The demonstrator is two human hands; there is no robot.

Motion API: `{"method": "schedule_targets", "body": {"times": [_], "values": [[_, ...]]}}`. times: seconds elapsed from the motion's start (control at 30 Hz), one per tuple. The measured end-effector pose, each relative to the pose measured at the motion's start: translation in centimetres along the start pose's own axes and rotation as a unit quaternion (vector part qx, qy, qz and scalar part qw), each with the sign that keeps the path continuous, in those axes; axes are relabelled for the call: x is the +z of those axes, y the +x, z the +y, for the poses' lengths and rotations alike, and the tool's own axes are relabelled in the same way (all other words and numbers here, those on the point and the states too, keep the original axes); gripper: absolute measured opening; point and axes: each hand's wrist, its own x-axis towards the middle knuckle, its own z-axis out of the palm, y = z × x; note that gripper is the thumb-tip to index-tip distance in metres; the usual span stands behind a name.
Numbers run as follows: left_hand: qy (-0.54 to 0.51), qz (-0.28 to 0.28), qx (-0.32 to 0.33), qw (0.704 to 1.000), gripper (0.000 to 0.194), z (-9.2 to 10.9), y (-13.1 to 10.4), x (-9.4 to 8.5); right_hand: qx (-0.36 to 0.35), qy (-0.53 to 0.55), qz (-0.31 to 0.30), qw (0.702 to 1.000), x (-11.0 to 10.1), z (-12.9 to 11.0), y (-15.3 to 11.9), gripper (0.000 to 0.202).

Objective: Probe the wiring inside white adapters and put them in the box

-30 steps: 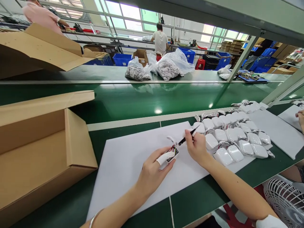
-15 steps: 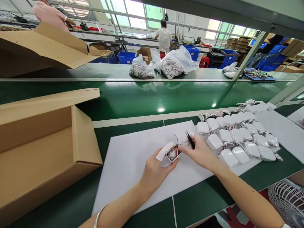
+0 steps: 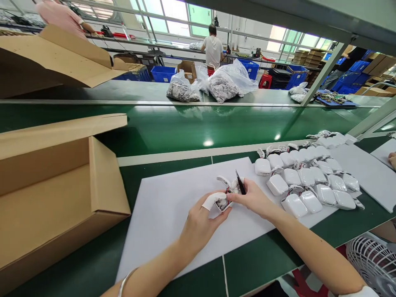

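A: Please tell me, from the left side, what stands around.
B: At left is one open cardboard box on the green bench, just beside the white sheet. Farther back there is one opened carton. Beyond the green strip I count at least two clear bags, a smaller one and a bigger one, both filled.

A: And the hands?
B: The left hand pinches one white casing above the sheet; one finger wears a white cover. Coloured wires show inside, but the fingers hide a part of it. The right hand has its thumb at the casing's edge, and its fingers grip one pair of black tweezers, with the tips upward.

A: What is more to the right?
B: Rows of white pieces, more than fifteen; they overlap, so the exact number I cannot tell. One slanted post rises behind them. Below the bench edge is one white fan. At the far right, one hand of another person is partly visible; what it does, I cannot tell.
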Motion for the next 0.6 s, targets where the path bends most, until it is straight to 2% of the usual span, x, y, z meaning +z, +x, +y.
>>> {"method": "schedule_targets", "body": {"times": [0.1, 0.27, 0.47, 0.6], "values": [[0.002, -0.002, 0.002, 1.0, 0.03, 0.2, 0.1, 0.0, -0.009, 0.004, 0.0, 1.0, 0.0, 0.5, 0.3, 0.032], [-0.011, -0.032, 0.055, 0.998, 0.021, 0.2, 0.4, -0.3, 0.026, 0.039, -0.035, 0.998, -0.4, 1.3, 0.8, 0.031], [0.0, -0.084, 0.04, 0.996, 0.009, -0.4, 1.2, -0.6, 0.047, 0.144, -0.068, 0.986, -0.5, 1.6, 1.2, 0.032], [0.005, -0.102, 0.046, 0.994, 0.011, -0.7, 1.5, -0.7, 0.083, 0.176, -0.106, 0.975, -1.0, 1.4, 1.3, 0.034]]}}
